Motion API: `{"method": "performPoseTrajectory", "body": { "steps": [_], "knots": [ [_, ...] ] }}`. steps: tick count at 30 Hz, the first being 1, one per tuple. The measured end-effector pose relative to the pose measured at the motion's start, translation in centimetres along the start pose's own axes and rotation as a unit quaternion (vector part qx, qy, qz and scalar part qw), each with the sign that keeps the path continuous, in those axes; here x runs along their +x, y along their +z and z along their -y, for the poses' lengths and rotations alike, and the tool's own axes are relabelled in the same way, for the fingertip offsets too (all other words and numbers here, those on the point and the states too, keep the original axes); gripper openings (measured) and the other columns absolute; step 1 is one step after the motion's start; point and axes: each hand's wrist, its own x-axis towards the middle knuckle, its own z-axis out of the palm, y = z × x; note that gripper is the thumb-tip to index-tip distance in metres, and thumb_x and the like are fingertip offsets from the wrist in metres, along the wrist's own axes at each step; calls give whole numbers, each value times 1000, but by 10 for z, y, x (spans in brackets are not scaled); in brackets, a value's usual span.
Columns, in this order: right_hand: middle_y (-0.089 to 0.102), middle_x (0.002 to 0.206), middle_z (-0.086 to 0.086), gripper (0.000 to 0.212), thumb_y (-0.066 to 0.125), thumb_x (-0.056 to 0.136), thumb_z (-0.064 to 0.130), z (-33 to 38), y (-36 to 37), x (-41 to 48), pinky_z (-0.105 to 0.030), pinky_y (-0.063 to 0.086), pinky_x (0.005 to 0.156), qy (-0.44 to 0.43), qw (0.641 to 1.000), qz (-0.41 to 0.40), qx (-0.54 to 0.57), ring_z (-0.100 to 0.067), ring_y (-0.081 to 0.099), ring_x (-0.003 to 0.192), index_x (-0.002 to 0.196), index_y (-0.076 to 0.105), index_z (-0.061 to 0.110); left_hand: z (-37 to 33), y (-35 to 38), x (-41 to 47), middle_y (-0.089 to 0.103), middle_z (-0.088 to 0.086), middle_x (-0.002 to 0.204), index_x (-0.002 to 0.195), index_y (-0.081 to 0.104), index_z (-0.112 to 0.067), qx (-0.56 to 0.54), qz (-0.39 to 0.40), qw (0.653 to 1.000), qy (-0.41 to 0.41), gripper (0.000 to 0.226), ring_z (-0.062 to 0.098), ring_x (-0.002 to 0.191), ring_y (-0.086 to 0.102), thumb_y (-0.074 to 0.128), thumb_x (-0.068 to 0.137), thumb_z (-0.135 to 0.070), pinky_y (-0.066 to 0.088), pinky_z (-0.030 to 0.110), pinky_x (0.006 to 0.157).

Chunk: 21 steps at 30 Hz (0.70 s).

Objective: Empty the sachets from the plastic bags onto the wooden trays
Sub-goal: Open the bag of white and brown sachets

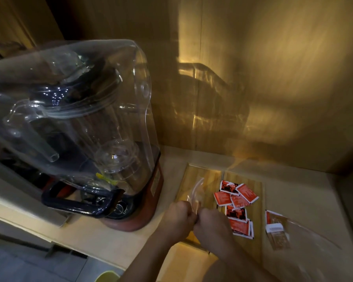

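Observation:
Two wooden trays lie side by side on the counter. The left tray (208,176) has a clear plastic bag (194,192) over it, and both my left hand (177,216) and my right hand (212,222) grip that bag's lower edge, fists close together. Several red sachets (235,202) lie scattered on the right tray (253,180). Another clear plastic bag (277,233) with a few sachets inside rests on the counter right of the trays.
A large blender (80,129) under a clear sound cover, on a red base, stands close to the left of the trays. Wooden walls close off the back and right. A yellow-green object (107,276) shows at the bottom edge.

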Motion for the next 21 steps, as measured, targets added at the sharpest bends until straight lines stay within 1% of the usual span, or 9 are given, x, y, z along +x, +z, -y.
{"method": "performPoseTrajectory", "body": {
  "steps": [3,5,6,8,10,13,15,18,21],
  "knots": [
    [66,81,-14,27,43,84,23,-9,5,0,-35,38,62,-1,998,-3,62,-32,63,84,57,43,17,11,4,-3,61,8,69,62,57,-12,-183,22,983,-7,16,16,65,59,56,78,-13,50,36,65],
    [61,72,-14,28,41,81,27,-13,8,-1,-39,40,63,-12,994,-3,112,-33,61,78,56,42,16,14,5,-7,59,10,67,55,54,-15,-330,34,943,-30,30,10,59,57,59,82,-2,52,27,61],
    [60,71,-15,27,41,81,27,-14,8,-1,-40,41,63,-14,993,-5,121,-32,60,75,57,44,15,15,4,-7,60,15,70,54,54,-16,-365,42,930,-34,33,12,61,58,58,82,2,52,25,62],
    [53,63,-12,31,43,81,25,-18,9,-1,-38,35,58,-20,992,-13,128,-29,53,67,52,36,17,13,2,-6,61,19,74,54,55,-15,-373,51,926,-30,34,16,64,59,58,81,5,53,25,63],
    [43,55,-3,36,43,82,24,-20,9,0,-34,27,54,-27,991,-21,130,-23,46,62,49,27,21,10,0,-5,62,18,72,54,57,-14,-362,48,930,-28,33,13,61,60,58,81,5,53,24,63],
    [47,58,-3,26,41,81,25,-20,11,-2,-32,28,53,-28,984,-38,171,-20,47,60,56,43,17,6,1,-5,61,11,62,54,55,-13,-385,38,921,-47,33,13,58,61,59,82,4,55,25,63],
    [47,55,0,24,45,85,19,-25,10,-1,-26,28,49,-8,979,-56,196,-18,47,56,65,55,10,4,4,-9,60,11,59,53,51,-10,-429,32,900,-64,36,16,57,62,55,84,8,57,22,59],
    [39,49,6,30,48,87,11,-38,-6,3,-20,23,47,16,973,-79,214,-8,37,48,57,47,16,2,10,-15,70,18,69,55,55,-5,-513,45,852,-90,34,18,63,71,50,87,7,59,22,58],
    [38,48,4,33,52,84,8,-43,-21,7,-20,25,47,-2,969,-75,235,-6,34,47,54,44,16,-5,8,-10,71,15,66,68,60,1,-522,54,844,-110,22,15,61,71,52,88,-1,59,22,59]
  ]
}}
